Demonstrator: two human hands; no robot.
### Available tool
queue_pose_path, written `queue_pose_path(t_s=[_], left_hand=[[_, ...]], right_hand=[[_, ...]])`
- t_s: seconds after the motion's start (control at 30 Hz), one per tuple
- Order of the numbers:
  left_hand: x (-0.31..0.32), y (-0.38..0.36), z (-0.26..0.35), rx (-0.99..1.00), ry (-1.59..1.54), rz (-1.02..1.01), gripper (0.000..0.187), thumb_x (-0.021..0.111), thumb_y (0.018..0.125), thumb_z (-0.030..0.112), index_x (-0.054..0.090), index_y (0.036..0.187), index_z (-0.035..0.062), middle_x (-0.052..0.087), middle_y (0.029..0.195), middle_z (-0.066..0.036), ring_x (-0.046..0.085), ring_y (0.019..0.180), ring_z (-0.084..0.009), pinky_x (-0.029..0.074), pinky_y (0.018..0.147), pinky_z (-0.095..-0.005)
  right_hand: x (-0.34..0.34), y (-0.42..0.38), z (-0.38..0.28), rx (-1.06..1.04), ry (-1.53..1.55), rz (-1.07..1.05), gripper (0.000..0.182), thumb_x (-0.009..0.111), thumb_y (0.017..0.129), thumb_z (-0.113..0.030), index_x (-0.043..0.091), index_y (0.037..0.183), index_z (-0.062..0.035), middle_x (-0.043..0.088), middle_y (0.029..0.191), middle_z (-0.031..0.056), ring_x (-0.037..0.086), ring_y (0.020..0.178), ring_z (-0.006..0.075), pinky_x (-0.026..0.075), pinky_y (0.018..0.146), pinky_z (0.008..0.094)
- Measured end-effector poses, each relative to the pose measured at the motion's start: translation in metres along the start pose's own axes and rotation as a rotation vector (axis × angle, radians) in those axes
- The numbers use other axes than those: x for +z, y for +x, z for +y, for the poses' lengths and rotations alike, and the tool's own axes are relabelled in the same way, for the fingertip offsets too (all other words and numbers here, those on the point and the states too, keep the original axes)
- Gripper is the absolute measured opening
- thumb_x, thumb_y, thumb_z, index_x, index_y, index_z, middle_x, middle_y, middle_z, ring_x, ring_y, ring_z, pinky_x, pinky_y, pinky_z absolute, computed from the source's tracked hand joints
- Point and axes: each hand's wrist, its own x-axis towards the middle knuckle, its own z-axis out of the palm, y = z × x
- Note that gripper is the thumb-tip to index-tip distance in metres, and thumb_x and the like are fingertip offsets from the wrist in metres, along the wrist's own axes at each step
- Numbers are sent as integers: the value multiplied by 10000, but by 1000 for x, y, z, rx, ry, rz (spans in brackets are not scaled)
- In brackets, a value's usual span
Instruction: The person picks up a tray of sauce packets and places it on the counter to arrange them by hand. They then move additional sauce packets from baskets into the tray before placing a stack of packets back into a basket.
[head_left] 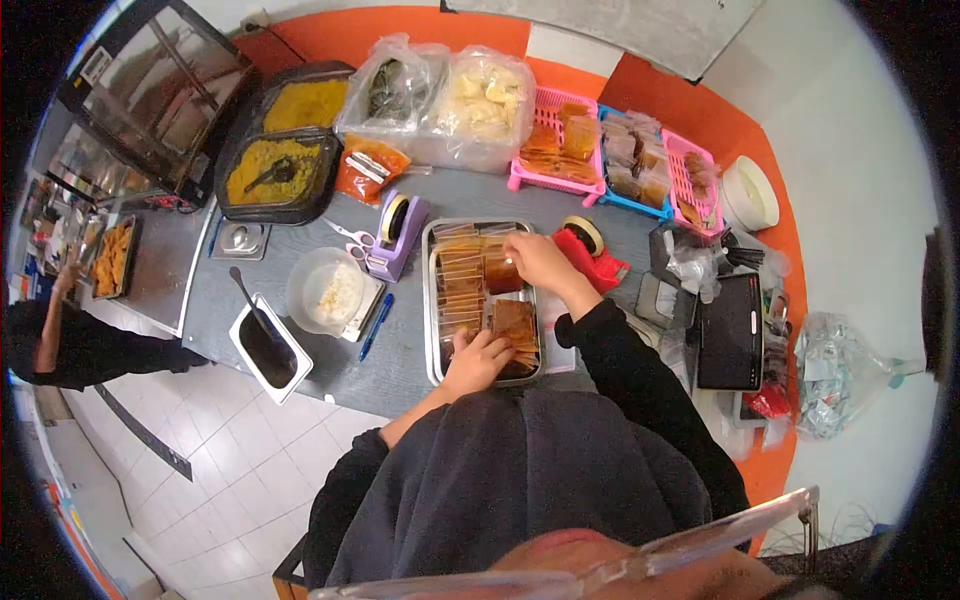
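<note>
A metal tray (pixel 432 300) stands in front of me, filled with rows of small clear packets of brown-orange sauce (pixel 460 275). My right hand (pixel 545 265) pinches the top of a sauce packet (pixel 502 273) at the tray's upper right. Lower down, my left hand (pixel 477 362) rests with bent fingers on packets near the tray's front edge, beside a stack of packets (pixel 514 328); its fingertips are partly hidden. Left of the tray are a clear bowl with white contents (pixel 335 290) on a scale, a blue pen (pixel 377 327) and a purple tape dispenser (pixel 402 240).
Pink and blue baskets (pixel 632 165) of packets line the back, beside bagged food (pixel 485 95) and black food trays (pixel 285 175). A red tape dispenser (pixel 590 255) is right of the tray. A white container of dark sauce (pixel 270 350) stands front left. Another person's arm (pixel 50 325) shows far left.
</note>
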Motion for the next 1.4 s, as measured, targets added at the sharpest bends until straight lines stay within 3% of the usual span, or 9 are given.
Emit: queue_pose_path(t_s=[0.1,0.2,0.4,0.6,0.7,0.83,1.0,1.23,1.4], left_hand=[[1,0,0,-2,-8,9,210,508,691,154,606,876,135,564,946,30,489,929,-178,307,856,-446],[2,0,0,-14,-18,-31,212,508,689,157,606,876,140,562,951,36,485,915,-175,318,850,-450],[0,0,-1,-5,20,-31,221,509,695,159,610,891,152,561,945,50,481,891,-168,319,850,-465],[1,0,-1,12,-17,-1,214,502,714,150,601,902,130,548,939,30,476,911,-161,299,836,-422],[3,-1,0,-28,2,-57,241,507,703,158,610,920,168,564,954,50,487,915,-160,298,881,-471],[3,0,-1,-16,0,-49,229,506,703,160,609,908,164,566,952,50,486,898,-162,296,860,-461],[3,1,-1,9,29,-16,210,510,698,162,609,883,163,562,934,52,484,883,-165,297,833,-448],[3,6,0,-42,27,-11,198,519,702,153,607,879,156,555,918,42,483,928,-169,295,847,-456],[-1,15,-2,-68,19,-1,222,498,725,153,607,916,124,539,915,19,469,925,-168,304,841,-449]], right_hand=[[-11,-4,-6,0,194,-190,93,533,781,-98,562,830,-24,602,797,155,577,769,346,448,680,441],[-14,1,2,16,-1,-238,91,547,772,-97,574,829,-31,592,890,145,565,822,341,445,724,425],[11,18,26,-17,-142,31,93,570,762,-115,587,821,-46,510,1090,123,477,1010,340,414,797,439],[2,20,19,-9,-10,-33,292,657,730,-217,559,958,-65,512,1075,127,471,1033,321,383,837,439],[-2,24,15,-14,-56,-128,393,687,706,-267,535,1008,-67,505,1080,127,473,1039,322,376,848,436],[-5,22,13,-67,-97,-215,384,689,695,-264,548,988,-58,515,1080,129,475,1033,327,387,829,428],[7,25,31,-77,-61,-185,256,684,679,-229,602,798,-18,594,830,158,556,790,340,439,681,405],[-31,-2,-5,-101,52,-296,180,657,680,-171,602,750,-15,586,778,160,557,777,349,439,671,411],[-28,-44,-27,-204,19,-111,154,641,700,-145,592,733,-3,564,739,146,550,743,336,434,656,403]])
